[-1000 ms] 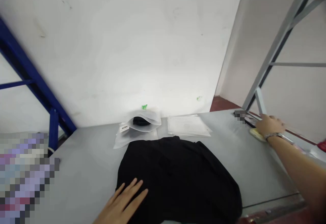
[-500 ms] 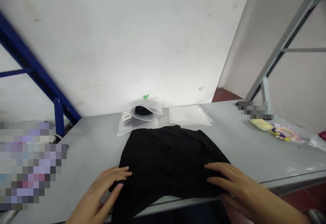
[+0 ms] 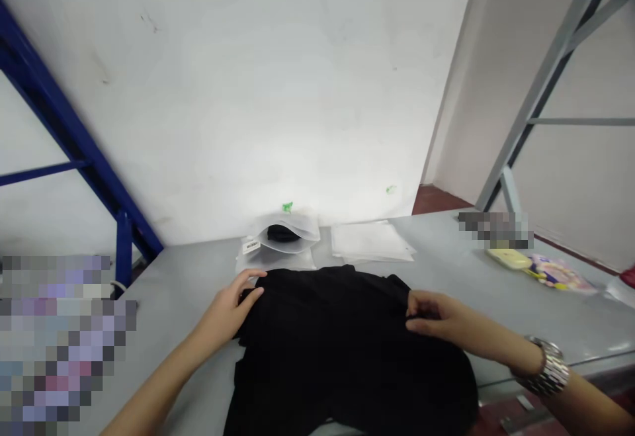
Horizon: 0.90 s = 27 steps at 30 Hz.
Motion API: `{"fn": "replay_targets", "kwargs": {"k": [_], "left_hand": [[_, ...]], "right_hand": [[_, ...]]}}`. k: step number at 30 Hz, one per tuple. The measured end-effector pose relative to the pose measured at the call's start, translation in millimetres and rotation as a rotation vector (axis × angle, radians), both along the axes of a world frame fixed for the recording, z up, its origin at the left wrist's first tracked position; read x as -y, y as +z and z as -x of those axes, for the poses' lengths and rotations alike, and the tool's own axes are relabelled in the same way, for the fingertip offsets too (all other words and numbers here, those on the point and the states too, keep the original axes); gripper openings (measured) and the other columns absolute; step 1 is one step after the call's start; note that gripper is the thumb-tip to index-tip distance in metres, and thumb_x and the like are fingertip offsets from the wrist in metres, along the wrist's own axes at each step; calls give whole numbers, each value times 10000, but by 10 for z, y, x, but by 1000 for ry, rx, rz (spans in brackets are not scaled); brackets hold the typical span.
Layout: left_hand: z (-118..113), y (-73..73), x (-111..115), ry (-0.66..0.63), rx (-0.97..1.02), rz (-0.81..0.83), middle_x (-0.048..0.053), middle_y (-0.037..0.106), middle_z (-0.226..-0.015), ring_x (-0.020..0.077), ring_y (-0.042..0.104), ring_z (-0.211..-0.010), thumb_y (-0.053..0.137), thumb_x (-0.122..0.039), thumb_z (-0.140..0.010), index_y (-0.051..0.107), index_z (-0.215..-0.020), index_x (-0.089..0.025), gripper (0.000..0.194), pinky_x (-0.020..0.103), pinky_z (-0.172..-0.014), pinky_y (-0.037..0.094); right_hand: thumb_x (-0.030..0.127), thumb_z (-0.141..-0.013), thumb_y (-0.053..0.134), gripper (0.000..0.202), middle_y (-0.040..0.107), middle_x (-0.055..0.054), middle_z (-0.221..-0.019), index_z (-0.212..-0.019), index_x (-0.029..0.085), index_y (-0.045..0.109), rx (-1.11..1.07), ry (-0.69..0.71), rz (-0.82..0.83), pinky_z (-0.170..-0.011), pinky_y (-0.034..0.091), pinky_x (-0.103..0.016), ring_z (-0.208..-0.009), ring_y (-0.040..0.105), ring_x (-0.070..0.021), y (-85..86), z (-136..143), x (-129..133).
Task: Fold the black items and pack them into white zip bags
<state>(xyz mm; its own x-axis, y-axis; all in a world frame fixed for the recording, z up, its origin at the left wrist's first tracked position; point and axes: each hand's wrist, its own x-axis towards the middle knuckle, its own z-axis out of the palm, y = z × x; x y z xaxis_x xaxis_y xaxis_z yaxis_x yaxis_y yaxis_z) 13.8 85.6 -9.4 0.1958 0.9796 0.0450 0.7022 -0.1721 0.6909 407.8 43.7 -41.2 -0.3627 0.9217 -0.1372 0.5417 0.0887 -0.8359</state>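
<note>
A black garment (image 3: 342, 343) is spread over the grey table and hangs past its front edge. At its upper left side, my left hand (image 3: 235, 304) has thumb and fingers closed on the fabric. My right hand (image 3: 429, 313), with a metal watch on the wrist, pinches the cloth at the right side. Behind the garment lies a frosted bag (image 3: 297, 221) with its mouth gaping and something black inside; a barcode label shows on its left. A stack of flat translucent bags (image 3: 370, 241) lies to its right.
The grey table (image 3: 193, 277) meets a white wall. Right of the bags are a yellow case (image 3: 509, 259), a colourful packet (image 3: 560, 274) and a blurred item. Blurred packages (image 3: 64, 343) lie left, near a blue frame (image 3: 74, 125). A grey frame stands right.
Both hands have moved toward the far part of the garment, and their fingers have closed on its sides. The fabric has shifted and spreads differently at the front. The camera view has tilted up slightly.
</note>
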Motion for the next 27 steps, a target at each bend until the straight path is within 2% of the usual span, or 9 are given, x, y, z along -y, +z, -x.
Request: {"fn": "replay_targets", "kwargs": {"k": [3, 6, 10, 12, 17, 20, 23, 25, 27], "left_hand": [[7, -14, -187, -32, -325, -45, 7, 650, -814, 210, 617, -739, 452, -389, -838, 549, -995, -252, 229, 292, -657, 441], [9, -25, -314, -41, -505, -69, 49, 651, -808, 247, 621, -714, 519, -416, -786, 571, -841, -213, 216, 317, -618, 432], [-55, -126, -384, 121, -508, -172, 148, 664, -874, 324, 633, -829, 435, -468, -842, 578, -886, -156, 346, 390, -673, 457], [-99, -223, -397, 145, -477, -187, 184, 664, -951, 340, 623, -930, 484, -408, -829, 572, -985, -117, 341, 413, -754, 465], [-184, -366, -440, 118, -335, -224, 149, 607, -1189, 257, 568, -1111, 530, -237, -794, 517, -1155, -119, 380, 359, -938, 432], [-182, -262, -381, 110, -264, -257, 90, 643, -1109, 231, 597, -1049, 507, -231, -798, 571, -1046, -164, 264, 346, -912, 460], [-99, -113, -163, 52, -117, -367, 56, 656, -1029, 220, 609, -991, 483, -223, -798, 573, -861, -199, 113, 350, -873, 486], [13, -82, 37, -48, -43, -459, 54, 649, -1079, 222, 592, -1040, 468, -166, -780, 576, -826, -209, 125, 359, -895, 483], [163, -130, 218, -152, -122, -567, 31, 625, -1178, 223, 543, -1140, 441, -98, -762, 626, -922, -244, 285, 374, -945, 459]], "right_hand": [[408, -806, 550, 210, 521, 35, -684, -848, 208, 500, 114, -124, -121, -612, 391, -266, -643, 484, -135, -37, 5, -127], [438, -806, 536, 277, 580, 0, -764, -968, 216, 561, 217, -135, -173, -672, 434, -307, -705, 543, -166, 27, 51, -236], [454, -805, 527, 419, 611, -80, -1043, -1133, 199, 571, 203, -157, -243, -825, 455, -352, -953, 576, -220, 65, 150, -415], [373, -773, 570, 415, 617, -85, -1031, -1140, 179, 585, 244, -152, -281, -834, 453, -357, -944, 580, -225, 28, 198, -512], [239, -764, 549, 119, 623, -50, -819, -793, 165, 637, 325, -146, -355, -766, 461, -352, -786, 577, -200, -52, 279, -624], [269, -825, 523, 111, 603, -55, -898, -839, 189, 599, 234, -196, -570, -848, 453, -383, -889, 557, -207, 10, 255, -510], [250, -879, 474, 108, 575, -64, -994, -901, 220, 575, 159, -155, -778, -921, 432, -402, -1021, 522, -211, 120, 165, -237], [210, -886, 459, 117, 568, -65, -1026, -916, 234, 569, 185, -94, -813, -937, 432, -400, -1078, 503, -212, 170, 98, -5], [183, -879, 458, 136, 570, -61, -1049, -911, 243, 576, 250, -23, -751, -936, 445, -388, -1100, 502, -210, 178, 48, 216]]}}
